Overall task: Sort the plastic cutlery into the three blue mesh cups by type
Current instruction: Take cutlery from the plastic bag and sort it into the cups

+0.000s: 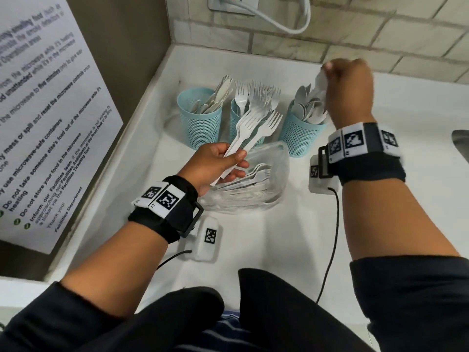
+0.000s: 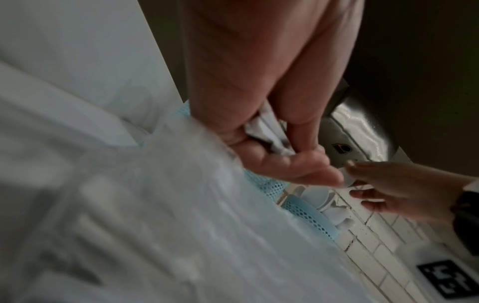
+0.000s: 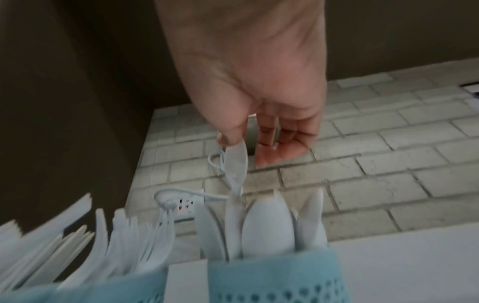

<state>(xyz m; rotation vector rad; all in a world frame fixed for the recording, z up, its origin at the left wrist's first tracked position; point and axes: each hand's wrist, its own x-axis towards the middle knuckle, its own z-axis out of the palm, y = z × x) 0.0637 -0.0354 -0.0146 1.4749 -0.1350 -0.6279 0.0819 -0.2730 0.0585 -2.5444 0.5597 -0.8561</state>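
Three blue mesh cups stand in a row on the white counter: the left cup (image 1: 200, 118) with knives, the middle cup (image 1: 237, 128) with forks, the right cup (image 1: 300, 138) with spoons. My left hand (image 1: 238, 161) grips a bundle of white forks (image 1: 256, 123) by the handles, in front of the middle cup. My right hand (image 1: 330, 69) hovers over the right cup and pinches a white spoon (image 1: 320, 81) by its bowl. In the right wrist view the spoon (image 3: 235, 162) hangs handle-down into the spoon cup (image 3: 279, 280).
A clear plastic container (image 1: 279, 174) with more forks lies just before the cups. Two white marker boxes (image 1: 209, 237) (image 1: 321, 179) with black cables sit on the counter. A printed notice (image 1: 38, 110) covers the left wall. A socket with a white cable (image 1: 279, 24) is behind; a sink edge (image 1: 460, 143) is at right.
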